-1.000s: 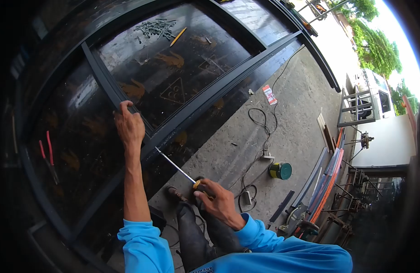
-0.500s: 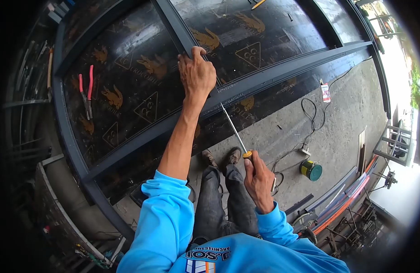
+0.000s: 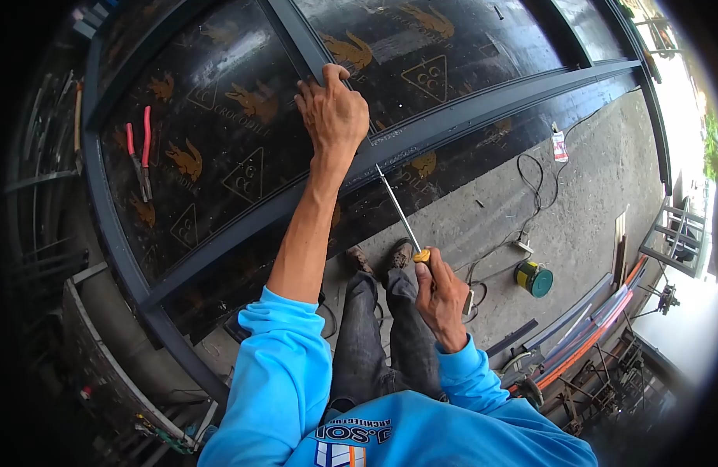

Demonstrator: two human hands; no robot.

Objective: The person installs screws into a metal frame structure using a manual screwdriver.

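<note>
My right hand [image 3: 443,300] is closed round the yellow handle of a long screwdriver [image 3: 398,206]. The screwdriver's thin shaft slants up and left, its tip at the side of a long dark grey metal bar [image 3: 452,124] of a frame. My left hand [image 3: 333,113] is closed over a crossbar [image 3: 293,35] just above where it meets that long bar, fingers curled on its edges. Left of the hand, red-handled pliers [image 3: 141,156] lie on a black printed board [image 3: 219,109] inside the frame.
On the concrete floor [image 3: 584,194] at the right are a black cable [image 3: 530,187], a red and white tag [image 3: 560,146] and a green-lidded can [image 3: 533,279]. Long strips and tubes [image 3: 584,335] lie lower right. A metal-rimmed trough [image 3: 102,342] stands lower left.
The whole view has shifted slightly, so the frame and pliers sit higher. Both hands keep about the same hold, and the screwdriver tip remains at the long bar.
</note>
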